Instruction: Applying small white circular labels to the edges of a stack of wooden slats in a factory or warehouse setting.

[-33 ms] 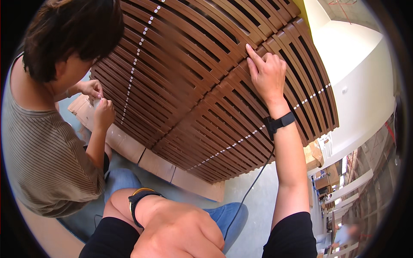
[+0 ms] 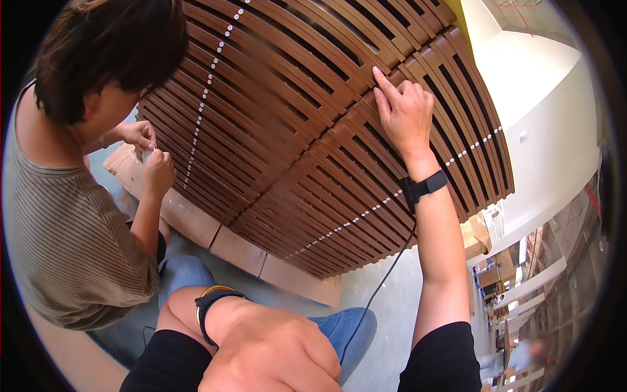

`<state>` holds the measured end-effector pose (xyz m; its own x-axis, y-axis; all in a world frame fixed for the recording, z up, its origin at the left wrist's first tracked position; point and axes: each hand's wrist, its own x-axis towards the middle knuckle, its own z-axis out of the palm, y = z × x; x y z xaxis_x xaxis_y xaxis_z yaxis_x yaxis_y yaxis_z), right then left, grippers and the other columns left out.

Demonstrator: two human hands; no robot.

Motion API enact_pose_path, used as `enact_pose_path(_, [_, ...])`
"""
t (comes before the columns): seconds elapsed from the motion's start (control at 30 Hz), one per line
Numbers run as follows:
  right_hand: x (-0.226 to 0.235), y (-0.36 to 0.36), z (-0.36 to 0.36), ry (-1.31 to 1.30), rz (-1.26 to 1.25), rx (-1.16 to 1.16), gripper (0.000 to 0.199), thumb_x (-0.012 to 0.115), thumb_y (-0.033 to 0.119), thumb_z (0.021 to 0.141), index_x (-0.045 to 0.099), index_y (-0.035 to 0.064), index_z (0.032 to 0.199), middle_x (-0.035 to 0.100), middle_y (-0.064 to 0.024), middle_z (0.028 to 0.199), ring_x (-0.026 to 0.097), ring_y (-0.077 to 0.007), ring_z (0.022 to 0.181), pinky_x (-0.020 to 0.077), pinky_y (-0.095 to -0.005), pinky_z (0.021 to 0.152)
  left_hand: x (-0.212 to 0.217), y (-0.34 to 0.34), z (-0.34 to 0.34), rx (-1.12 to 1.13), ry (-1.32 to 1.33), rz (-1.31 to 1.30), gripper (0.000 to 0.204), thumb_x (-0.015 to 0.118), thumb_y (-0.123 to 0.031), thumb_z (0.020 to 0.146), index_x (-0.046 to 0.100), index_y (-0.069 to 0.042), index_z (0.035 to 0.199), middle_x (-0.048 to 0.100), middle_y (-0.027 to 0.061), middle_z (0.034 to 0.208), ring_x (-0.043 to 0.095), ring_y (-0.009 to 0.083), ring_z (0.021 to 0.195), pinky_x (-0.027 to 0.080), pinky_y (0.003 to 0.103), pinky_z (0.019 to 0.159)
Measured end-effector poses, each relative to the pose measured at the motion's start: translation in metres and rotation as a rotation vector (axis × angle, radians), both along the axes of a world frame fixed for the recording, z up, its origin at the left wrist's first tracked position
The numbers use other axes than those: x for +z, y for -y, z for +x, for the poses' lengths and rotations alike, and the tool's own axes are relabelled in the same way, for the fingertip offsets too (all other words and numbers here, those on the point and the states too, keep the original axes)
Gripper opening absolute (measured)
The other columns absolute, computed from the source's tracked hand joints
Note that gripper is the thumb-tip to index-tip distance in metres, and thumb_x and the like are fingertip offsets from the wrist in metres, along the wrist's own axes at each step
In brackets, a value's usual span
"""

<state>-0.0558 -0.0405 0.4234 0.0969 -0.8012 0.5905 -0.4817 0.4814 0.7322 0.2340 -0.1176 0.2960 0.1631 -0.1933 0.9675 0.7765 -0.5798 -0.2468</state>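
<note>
My right hand (image 2: 408, 112) rests its index fingertip on brown slatted panels (image 2: 326, 85). Its thumb is spread a little apart and the other fingers are curled, with nothing held. The panels stand close together in two rows that meet along a jagged seam, and lines of small white round dots cross them. Low in the picture, near the camera, my left hand (image 2: 274, 343) shows its back; its fingers bend down out of sight. Dark straps go round both wrists, a thin black cable hanging from the right one.
At the left a person in a striped top (image 2: 85, 228) pinches a small whitish thing (image 2: 149, 151) between both hands. Flat cardboard (image 2: 238, 251) lies under the panels' near edge. A white wall (image 2: 542, 98) rises at the right, and a cardboard box (image 2: 475, 235) stands below it.
</note>
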Motion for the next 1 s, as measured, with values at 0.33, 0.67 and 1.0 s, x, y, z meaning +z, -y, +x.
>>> enact_pose_path(0.33, [-0.014,-0.005,-0.002,0.03,0.026,0.049,0.034,0.065,0.023,0.081,0.062,0.0259,0.115,0.043,-0.0002,0.066,0.046,-0.0174,0.067,0.0352,-0.0326,0.066,0.006,0.001,0.0,0.015,0.003,0.028,0.027,0.044,-0.004,0.084,0.045,-0.003,0.057,0.047,0.0097,0.058,0.049,0.0215,0.049,0.039,0.029,0.045])
enact_pose_path(0.67, [-0.02,-0.002,0.0,0.056,0.051,0.057,0.033,0.064,0.025,0.082,0.063,0.0242,0.115,0.043,-0.0006,0.066,0.046,-0.0175,0.068,0.0351,-0.0327,0.068,0.01,0.0,0.001,0.028,0.003,0.057,0.028,0.044,-0.004,0.085,0.045,-0.004,0.057,0.046,0.0081,0.058,0.049,0.0193,0.048,0.038,0.027,0.044])
enact_pose_path(1.0, [-0.038,-0.001,0.006,0.134,0.068,0.042,0.034,0.064,0.023,0.081,0.062,0.0254,0.115,0.042,-0.0021,0.067,0.044,-0.0193,0.067,0.034,-0.0333,0.063,0.01,-0.001,0.005,0.052,0.003,0.089,0.03,0.043,-0.005,0.086,0.045,-0.006,0.056,0.046,0.0065,0.057,0.048,0.0171,0.046,0.036,0.025,0.042])
